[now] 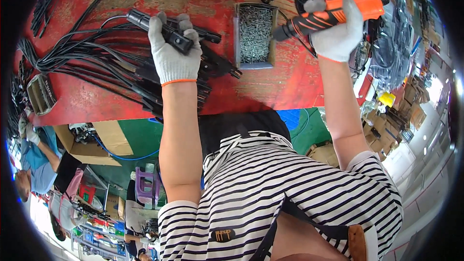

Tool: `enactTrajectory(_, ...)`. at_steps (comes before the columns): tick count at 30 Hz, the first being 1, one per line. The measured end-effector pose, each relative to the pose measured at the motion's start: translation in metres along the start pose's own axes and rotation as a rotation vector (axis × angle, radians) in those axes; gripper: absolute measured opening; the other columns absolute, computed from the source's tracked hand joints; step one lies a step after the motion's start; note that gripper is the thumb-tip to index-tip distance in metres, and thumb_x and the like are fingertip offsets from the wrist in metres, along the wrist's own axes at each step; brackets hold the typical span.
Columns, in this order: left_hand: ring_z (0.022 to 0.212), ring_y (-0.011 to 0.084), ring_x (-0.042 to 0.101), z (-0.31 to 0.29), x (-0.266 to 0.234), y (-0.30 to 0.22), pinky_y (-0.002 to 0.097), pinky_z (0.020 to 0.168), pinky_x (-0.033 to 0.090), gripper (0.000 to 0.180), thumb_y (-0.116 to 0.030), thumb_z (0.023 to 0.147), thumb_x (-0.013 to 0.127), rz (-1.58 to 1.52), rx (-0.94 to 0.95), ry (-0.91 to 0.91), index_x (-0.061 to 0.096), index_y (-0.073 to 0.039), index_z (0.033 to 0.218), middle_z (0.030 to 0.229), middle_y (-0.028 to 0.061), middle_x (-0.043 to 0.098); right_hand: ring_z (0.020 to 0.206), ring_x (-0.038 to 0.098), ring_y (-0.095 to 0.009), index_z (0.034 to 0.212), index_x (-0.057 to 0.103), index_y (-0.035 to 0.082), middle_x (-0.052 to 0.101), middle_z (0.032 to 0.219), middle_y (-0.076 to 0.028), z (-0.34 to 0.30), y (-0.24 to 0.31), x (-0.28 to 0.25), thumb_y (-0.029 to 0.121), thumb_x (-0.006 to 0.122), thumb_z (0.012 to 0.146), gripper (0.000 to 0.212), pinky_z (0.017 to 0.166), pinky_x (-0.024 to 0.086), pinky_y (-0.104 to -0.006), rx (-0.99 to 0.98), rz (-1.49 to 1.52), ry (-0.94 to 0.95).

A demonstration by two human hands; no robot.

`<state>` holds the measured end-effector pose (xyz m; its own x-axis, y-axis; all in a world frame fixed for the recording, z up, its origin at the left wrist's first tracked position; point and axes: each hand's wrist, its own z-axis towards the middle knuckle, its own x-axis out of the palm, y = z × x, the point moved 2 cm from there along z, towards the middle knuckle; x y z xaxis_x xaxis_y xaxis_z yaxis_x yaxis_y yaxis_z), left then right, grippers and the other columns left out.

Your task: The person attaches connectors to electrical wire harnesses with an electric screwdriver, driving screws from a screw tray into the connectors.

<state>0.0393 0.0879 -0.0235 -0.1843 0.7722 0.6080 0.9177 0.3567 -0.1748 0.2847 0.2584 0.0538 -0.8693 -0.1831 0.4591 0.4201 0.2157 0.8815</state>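
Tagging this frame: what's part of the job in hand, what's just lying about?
Likely the job:
- power tool, in right hand
- black part, in left hand
- box of screws
- black cables

Apparently lying about:
- cardboard box
- purple stool
- yellow item

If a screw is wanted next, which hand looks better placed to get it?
Probably the right hand: its orange-and-black power screwdriver has its nose beside the screw box in this view, while the left hand holds a black blocky part.
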Motion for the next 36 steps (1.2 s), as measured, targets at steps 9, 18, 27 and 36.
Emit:
enactTrajectory(9,0.072,0.0191,0.063,0.012,-0.015,0.016,0.0385,0.073,0.060,0.029,-0.040,0.096,0.075,0.162,0.135,-0.099,0.069,-0.013,0.105,0.077,0.0037,0.062,0.078,0.071,-0.021,0.114,0.058,0.006,0.069,0.106,-0.013,0.013,-0.093,-0.019,0.012,0.063,0.095,0.021,0.068,0.061,-0.0388,-0.286,0.730,0.323)
enactTrajectory(18,0.076,0.0203,0.064,0.018,-0.016,0.030,0.0285,0.064,0.057,0.025,-0.032,0.095,0.077,0.074,0.127,-0.083,0.067,-0.011,0.104,0.087,0.0073,0.065,0.083,0.071,-0.025,0.118,0.060,0.006,0.070,0.105,-0.016,0.012,-0.098,-0.009,-0.001,0.061,0.092,0.026,0.072,0.062,-0.0389,-0.270,0.689,0.397)
enactTrajectory(27,0.069,0.0142,0.056,0.023,-0.031,0.022,0.0245,0.055,0.046,0.034,-0.038,0.091,0.082,0.073,0.047,-0.143,0.063,-0.014,0.104,0.085,0.0036,0.062,0.085,0.071,-0.025,0.118,0.060,0.006,0.070,0.107,-0.016,0.010,-0.093,-0.021,-0.001,0.061,0.093,0.026,0.072,0.062,-0.0386,-0.061,0.148,0.051)
enactTrajectory(36,0.068,0.0130,0.055,0.025,-0.033,0.021,0.0228,0.054,0.044,0.044,-0.045,0.089,0.082,0.124,0.086,-0.173,0.060,-0.012,0.107,0.087,0.0046,0.060,0.085,0.071,-0.025,0.120,0.060,0.006,0.070,0.108,-0.016,0.021,-0.108,-0.022,0.001,0.062,0.094,0.027,0.072,0.062,-0.0395,-0.270,0.656,0.394)
